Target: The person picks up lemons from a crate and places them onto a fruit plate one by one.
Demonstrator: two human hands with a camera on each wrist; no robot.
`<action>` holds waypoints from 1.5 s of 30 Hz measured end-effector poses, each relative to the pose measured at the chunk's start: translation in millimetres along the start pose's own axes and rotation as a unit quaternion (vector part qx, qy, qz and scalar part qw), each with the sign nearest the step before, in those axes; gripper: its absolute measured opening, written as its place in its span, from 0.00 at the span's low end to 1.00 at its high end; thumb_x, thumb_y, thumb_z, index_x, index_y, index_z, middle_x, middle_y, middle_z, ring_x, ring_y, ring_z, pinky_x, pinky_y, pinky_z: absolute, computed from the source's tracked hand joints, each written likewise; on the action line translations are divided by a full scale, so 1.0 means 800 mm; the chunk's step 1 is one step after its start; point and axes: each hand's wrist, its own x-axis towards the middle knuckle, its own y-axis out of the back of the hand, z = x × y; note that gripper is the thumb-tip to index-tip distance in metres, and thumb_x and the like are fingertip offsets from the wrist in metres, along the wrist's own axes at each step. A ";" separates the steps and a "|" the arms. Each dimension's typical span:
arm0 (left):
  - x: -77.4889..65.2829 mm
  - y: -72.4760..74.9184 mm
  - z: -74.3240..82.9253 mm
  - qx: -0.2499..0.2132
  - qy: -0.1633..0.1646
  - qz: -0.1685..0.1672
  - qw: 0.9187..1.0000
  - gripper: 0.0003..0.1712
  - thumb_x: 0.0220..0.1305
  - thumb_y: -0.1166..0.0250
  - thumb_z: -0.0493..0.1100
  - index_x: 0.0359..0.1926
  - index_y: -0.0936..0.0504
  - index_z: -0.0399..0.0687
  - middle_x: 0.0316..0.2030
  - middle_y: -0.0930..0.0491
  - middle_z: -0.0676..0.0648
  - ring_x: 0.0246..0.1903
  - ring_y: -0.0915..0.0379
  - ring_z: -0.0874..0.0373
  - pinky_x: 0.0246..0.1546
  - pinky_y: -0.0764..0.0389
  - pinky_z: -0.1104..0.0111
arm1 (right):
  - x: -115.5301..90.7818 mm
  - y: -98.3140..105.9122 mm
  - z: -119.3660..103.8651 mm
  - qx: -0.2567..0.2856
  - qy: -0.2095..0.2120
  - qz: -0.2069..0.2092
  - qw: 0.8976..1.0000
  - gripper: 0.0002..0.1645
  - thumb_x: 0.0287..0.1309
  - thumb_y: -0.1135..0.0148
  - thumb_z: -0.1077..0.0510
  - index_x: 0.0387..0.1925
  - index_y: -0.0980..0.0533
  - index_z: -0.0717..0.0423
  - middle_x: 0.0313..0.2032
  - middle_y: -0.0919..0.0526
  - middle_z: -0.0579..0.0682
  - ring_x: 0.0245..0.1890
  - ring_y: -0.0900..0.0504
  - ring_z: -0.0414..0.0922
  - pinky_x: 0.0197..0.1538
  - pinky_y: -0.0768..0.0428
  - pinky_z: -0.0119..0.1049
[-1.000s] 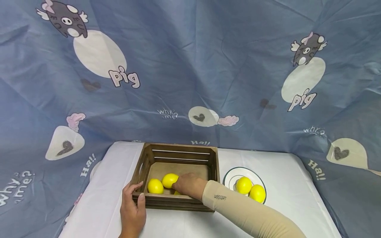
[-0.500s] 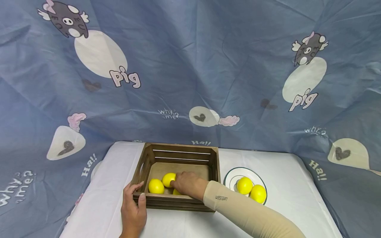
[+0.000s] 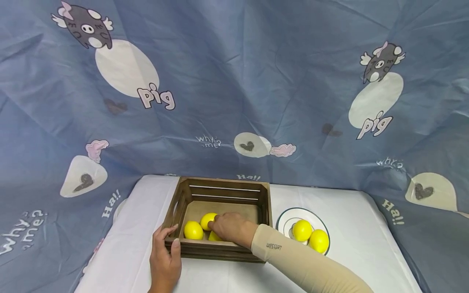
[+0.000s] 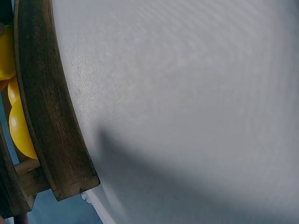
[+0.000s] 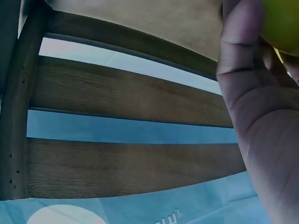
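A brown slatted wooden crate (image 3: 223, 249) stands on the table with several yellow lemons at its front left. My left hand (image 3: 165, 260) grips the crate's front left corner, thumb on the front board and fingers over the left side. My right hand (image 3: 232, 228) reaches down into the crate and holds a lemon (image 3: 214, 236) near the front wall; its thumb presses the lemon (image 5: 285, 21) in the right wrist view. Most of those fingers are hidden in the head view. Just left of the hand lie another lemon (image 3: 207, 221) and a third lemon (image 3: 193, 230).
A white plate (image 3: 293, 212) with a dark rim stands right of the crate, holding a lemon (image 3: 302, 230) and a second lemon (image 3: 319, 241). My right forearm passes in front of it. A white cloth (image 3: 220, 280) covers the table; a blue printed curtain (image 3: 205, 81) hangs behind.
The lemon under my right hand has come out further to the left and shows more. My left hand keeps its place on the crate; the head view has shifted slightly.
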 end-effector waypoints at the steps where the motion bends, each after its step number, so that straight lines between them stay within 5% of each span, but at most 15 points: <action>1: 0.001 0.001 0.000 0.002 0.000 -0.001 1.000 0.20 0.76 0.42 0.39 0.63 0.32 0.38 0.58 0.24 0.40 0.62 0.31 0.41 0.70 0.46 0.79 | 0.001 0.001 0.000 -0.002 0.002 0.005 1.000 0.15 0.68 0.33 0.57 0.53 0.18 0.40 0.41 0.14 0.43 0.34 0.17 0.40 0.40 0.17 0.34; 11: 0.003 0.002 0.002 0.009 -0.001 0.006 1.000 0.19 0.76 0.42 0.38 0.62 0.32 0.40 0.59 0.24 0.41 0.62 0.31 0.43 0.69 0.47 0.81 | 0.005 0.009 0.003 0.014 0.021 0.052 0.998 0.18 0.66 0.30 0.54 0.55 0.21 0.41 0.44 0.17 0.44 0.36 0.18 0.40 0.38 0.17 0.34; 18: 0.002 -0.001 -0.006 0.003 -0.050 0.019 0.999 0.19 0.75 0.41 0.38 0.61 0.30 0.35 0.57 0.23 0.38 0.61 0.29 0.47 0.69 0.45 0.80 | -0.002 0.016 0.025 0.131 -0.009 0.075 0.989 0.31 0.56 0.25 0.37 0.57 0.23 0.43 0.43 0.20 0.42 0.34 0.21 0.38 0.37 0.20 0.35; 23: 0.005 0.000 -0.007 0.001 -0.058 0.022 0.998 0.21 0.72 0.39 0.34 0.62 0.31 0.36 0.58 0.24 0.39 0.63 0.30 0.47 0.70 0.44 0.79 | -0.002 0.021 0.038 0.165 -0.038 0.077 0.983 0.34 0.55 0.25 0.37 0.60 0.23 0.43 0.44 0.21 0.43 0.31 0.24 0.39 0.34 0.23 0.35; 45: 0.002 0.000 -0.006 -0.002 -0.055 0.026 0.998 0.19 0.76 0.42 0.39 0.62 0.31 0.34 0.57 0.23 0.39 0.60 0.29 0.50 0.68 0.43 0.80 | -0.007 0.043 0.050 0.235 -0.024 0.142 0.961 0.29 0.56 0.29 0.42 0.54 0.23 0.51 0.38 0.26 0.42 0.32 0.27 0.38 0.32 0.27 0.30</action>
